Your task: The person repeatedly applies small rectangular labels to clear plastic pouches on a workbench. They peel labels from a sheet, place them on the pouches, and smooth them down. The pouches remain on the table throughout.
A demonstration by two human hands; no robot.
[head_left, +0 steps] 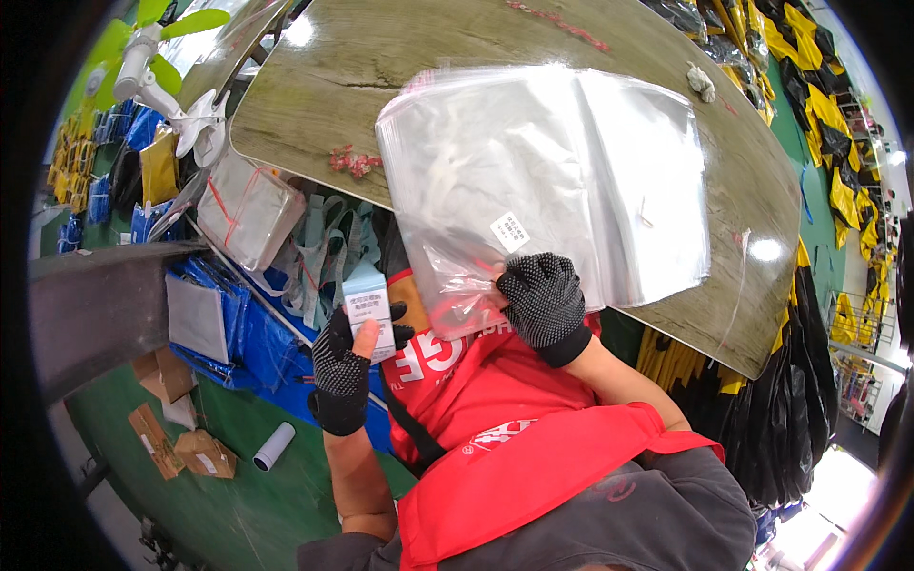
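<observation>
My left hand [345, 366], in a black dotted glove with the thumb tip bare, grips a small stack of white printed labels [367, 309]. It is held up beside the table edge. My right hand [545, 303], gloved the same way, pinches the near edge of a clear plastic bag [466, 181] between thumb and finger. That bag lies on top of a pile and its near corner hangs over the edge. One white label [510, 231] sits on the bag, just beyond my right hand. A second pile of clear bags [647, 171] adjoins it on the right.
The wood-patterned table [314, 86] bears red string scraps [354, 162] and a crumpled white bit [701, 83]. A green-bladed fan [138, 62] stands at upper left. Bundled bags [249, 211] and blue packs [262, 352] lie left. Cardboard pieces [205, 455] and a white roll [274, 446] rest on the floor.
</observation>
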